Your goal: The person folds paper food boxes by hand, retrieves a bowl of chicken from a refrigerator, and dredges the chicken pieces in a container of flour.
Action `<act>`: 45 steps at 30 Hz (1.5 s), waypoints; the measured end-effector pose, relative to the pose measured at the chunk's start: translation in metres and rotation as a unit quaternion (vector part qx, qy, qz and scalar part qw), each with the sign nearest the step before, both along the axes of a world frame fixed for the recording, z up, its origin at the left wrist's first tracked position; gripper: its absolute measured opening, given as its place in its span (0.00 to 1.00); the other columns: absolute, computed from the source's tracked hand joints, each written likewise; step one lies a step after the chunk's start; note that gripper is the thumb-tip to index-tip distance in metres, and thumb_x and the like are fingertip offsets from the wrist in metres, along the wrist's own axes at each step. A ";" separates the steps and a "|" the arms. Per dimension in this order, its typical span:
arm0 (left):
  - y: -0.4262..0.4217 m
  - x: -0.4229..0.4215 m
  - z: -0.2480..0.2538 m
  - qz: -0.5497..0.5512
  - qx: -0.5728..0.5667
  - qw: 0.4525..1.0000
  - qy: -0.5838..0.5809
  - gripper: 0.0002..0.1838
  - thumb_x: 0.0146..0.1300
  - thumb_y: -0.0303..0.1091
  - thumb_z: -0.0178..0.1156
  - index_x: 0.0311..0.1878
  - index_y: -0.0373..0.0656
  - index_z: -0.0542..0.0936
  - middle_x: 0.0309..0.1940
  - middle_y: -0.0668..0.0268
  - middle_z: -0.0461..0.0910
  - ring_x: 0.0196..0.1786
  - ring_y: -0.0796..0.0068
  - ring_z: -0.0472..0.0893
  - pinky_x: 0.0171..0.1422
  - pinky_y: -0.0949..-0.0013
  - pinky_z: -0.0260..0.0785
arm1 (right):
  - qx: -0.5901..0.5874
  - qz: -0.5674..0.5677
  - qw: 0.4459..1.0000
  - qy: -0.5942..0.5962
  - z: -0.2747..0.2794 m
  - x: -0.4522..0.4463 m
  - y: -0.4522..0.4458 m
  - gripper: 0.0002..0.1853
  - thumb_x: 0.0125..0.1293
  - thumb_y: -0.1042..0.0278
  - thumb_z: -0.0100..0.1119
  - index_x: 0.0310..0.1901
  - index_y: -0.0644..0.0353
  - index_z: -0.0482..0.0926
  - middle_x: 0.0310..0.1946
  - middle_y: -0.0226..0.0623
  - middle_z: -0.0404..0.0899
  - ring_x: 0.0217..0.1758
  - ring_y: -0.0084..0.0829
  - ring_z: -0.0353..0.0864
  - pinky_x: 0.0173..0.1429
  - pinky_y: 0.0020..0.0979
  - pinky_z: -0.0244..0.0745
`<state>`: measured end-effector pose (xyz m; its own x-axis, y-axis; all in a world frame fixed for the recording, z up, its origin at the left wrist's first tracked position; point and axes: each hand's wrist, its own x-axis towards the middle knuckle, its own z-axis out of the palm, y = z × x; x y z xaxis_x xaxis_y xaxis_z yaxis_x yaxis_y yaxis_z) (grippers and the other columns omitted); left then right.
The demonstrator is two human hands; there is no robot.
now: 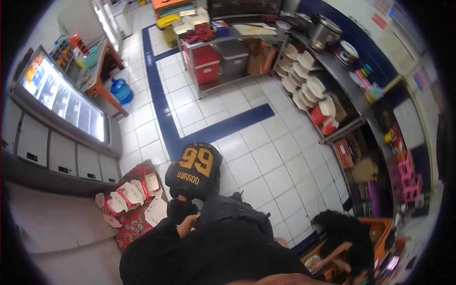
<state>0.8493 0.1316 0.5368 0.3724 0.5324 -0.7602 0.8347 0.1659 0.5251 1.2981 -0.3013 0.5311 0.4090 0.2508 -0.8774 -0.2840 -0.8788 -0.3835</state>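
A bare forearm comes out of a black sleeve [152, 242] at lower left. It ends in my left hand [191, 220], beside a dark grey cloth or bag [232, 213]. The fingers are small and partly hidden, so I cannot make out whether they hold anything. My right hand is not visible. Just ahead is a black shirt [194, 171] with yellow number and lettering, apparently on a person bent over. To the left, several red-and-white food boxes [126, 197] stand with lids up on a red patterned cloth [137, 225].
Another person in black [344, 242] leans over an orange container [380, 232] at lower right. A steel shelf [351, 121] holds stacked boxes [306, 78]. Further off stand a red bin [205, 61], a blue water jug [122, 90] and a lit display fridge [64, 95].
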 end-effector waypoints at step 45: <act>1.249 -0.086 0.686 -0.217 0.874 0.332 -0.280 0.26 0.74 0.45 0.63 0.64 0.33 0.78 0.50 0.55 0.84 0.53 0.65 0.82 0.63 0.62 0.73 | 0.389 0.663 0.631 0.102 0.168 -0.245 1.659 0.17 0.82 0.60 0.61 0.63 0.60 0.83 0.51 0.41 0.90 0.56 0.32 0.89 0.63 0.35 0.81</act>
<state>0.7635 1.3810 1.2230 0.5241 -0.2183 0.8232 0.2714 -0.8734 -0.4044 1.0527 1.3578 0.6990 -0.7152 0.6409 -0.2788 0.3904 0.0356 -0.9199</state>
